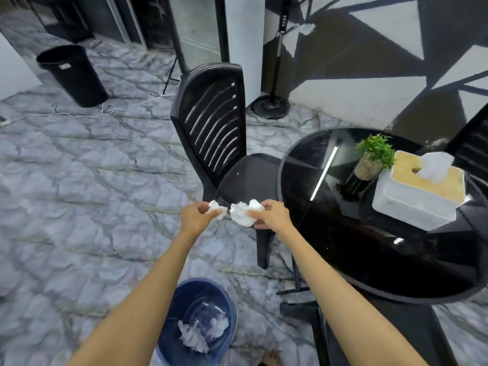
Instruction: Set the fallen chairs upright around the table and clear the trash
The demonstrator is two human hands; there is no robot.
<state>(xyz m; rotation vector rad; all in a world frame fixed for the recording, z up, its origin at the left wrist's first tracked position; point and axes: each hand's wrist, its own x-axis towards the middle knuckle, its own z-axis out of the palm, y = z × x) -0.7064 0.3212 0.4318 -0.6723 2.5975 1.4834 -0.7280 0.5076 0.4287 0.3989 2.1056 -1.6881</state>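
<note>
Marble floor (79, 180); crumpled tissues (241, 213) pinched between both hands.

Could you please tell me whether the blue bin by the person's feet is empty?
Not empty: the blue bin holds crumpled tissues and clear plastic.

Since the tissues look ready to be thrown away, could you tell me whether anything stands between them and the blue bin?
Nothing visible does. The left hand and right hand hold crumpled tissues in open air, and the blue bin stands open on the floor below, nearer the person.

Café-like seating corner, round glass table (343, 273), plastic chair (211, 122), tissue box (412, 202) (marble-patterned floor)
</note>
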